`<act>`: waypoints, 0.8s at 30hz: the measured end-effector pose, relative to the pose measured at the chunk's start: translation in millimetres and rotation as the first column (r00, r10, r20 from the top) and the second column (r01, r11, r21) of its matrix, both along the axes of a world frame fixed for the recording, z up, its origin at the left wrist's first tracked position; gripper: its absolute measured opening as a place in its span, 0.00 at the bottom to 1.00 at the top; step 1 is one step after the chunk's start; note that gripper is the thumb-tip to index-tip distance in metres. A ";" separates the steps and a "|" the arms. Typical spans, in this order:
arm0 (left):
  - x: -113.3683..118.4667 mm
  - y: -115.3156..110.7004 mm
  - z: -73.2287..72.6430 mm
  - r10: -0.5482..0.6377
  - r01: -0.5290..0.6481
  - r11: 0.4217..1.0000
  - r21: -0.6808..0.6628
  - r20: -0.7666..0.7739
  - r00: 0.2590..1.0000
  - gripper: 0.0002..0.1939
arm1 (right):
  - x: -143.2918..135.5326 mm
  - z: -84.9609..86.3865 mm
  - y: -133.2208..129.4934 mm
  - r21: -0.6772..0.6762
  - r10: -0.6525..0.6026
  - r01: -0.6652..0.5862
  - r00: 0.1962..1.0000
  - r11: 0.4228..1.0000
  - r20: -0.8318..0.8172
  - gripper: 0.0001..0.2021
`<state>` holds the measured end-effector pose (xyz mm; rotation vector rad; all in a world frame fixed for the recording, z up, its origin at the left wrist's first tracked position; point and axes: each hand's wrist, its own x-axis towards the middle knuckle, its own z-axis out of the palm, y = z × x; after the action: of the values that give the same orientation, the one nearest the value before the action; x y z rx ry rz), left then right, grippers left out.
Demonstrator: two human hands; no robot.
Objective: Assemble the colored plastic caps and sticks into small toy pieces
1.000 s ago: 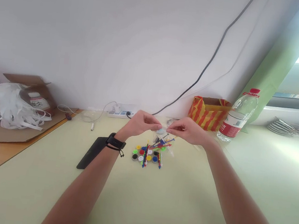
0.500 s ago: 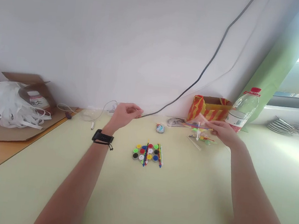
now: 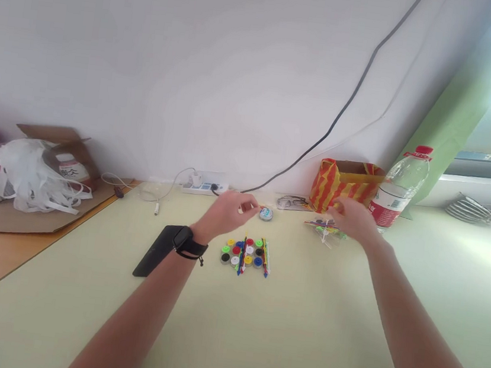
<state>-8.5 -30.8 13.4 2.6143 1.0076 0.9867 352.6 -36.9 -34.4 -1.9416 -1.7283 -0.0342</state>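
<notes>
A pale surface, with a bottle and a striped bag at its far right.
The left hand has thumb and fingers nearly together; whether anything sits between them, I cannot tell. The right hand, fingers bunched, is by a clear packet of coloured sticks before the striped bag; its grip is unclear. Between the forearms lie arrow sticks, among and beside coloured discs. A round tin lies just beside the left hand.
</notes>
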 end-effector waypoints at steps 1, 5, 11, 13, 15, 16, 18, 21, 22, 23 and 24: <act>2.0 -5.4 -4.3 -0.013 0.014 1.000 0.009 -0.051 0.999 0.14 | -17.5 -2.9 -9.0 0.013 0.104 -0.104 0.995 0.995 -0.004 0.19; 5.8 -27.7 -33.2 0.003 0.039 0.985 0.168 -0.240 0.971 0.14 | -88.2 -30.2 -56.3 0.037 0.594 -0.593 0.804 0.804 -0.015 0.23; -4.4 -52.2 -76.4 -0.031 0.133 0.964 0.228 -0.404 0.914 0.23 | -124.4 -69.0 -93.2 0.015 0.752 -0.752 0.657 0.659 -0.049 0.21; -8.5 -54.7 -82.8 -0.031 0.128 0.968 0.214 -0.405 0.914 0.21 | -120.8 -73.0 -92.2 0.035 0.744 -0.743 0.666 0.668 -0.054 0.21; -10.4 -55.7 -85.8 -0.039 0.128 0.971 0.203 -0.392 0.919 0.20 | -116.8 -72.1 -90.8 0.033 0.743 -0.744 0.664 0.668 -0.081 0.20; -10.4 -56.0 -86.7 -0.044 0.129 0.972 0.198 -0.382 0.923 0.20 | -115.5 -70.3 -91.0 0.027 0.746 -0.747 0.659 0.664 -0.099 0.19; -9.1 -56.6 -88.0 -0.057 0.133 0.973 0.189 -0.360 0.931 0.18 | -114.8 -65.6 -93.4 0.015 0.748 -0.753 0.650 0.658 -0.134 0.17; -6.2 -57.4 -90.7 -0.082 0.146 0.974 0.175 -0.331 0.940 0.13 | -116.1 -60.2 -98.9 0.005 0.751 -0.760 0.642 0.650 -0.157 0.14; -5.4 -57.5 -91.7 -0.091 0.154 0.973 0.172 -0.326 0.941 0.11 | -116.4 -59.7 -100.1 0.004 0.753 -0.762 0.639 0.648 -0.155 0.13; -4.7 -57.7 -92.5 -0.100 0.162 0.972 0.171 -0.323 0.941 0.09 | -116.5 -59.9 -100.8 0.004 0.756 -0.764 0.637 0.645 -0.150 0.13; -4.2 -57.8 -93.2 -0.107 0.169 0.970 0.172 -0.322 0.941 0.08 | -116.4 -60.6 -100.8 0.005 0.760 -0.768 0.634 0.641 -0.142 0.13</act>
<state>-12.7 -88.5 -79.8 3.0282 0.8024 0.6876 236.2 -137.7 -95.0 -1.0447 -2.3344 0.4504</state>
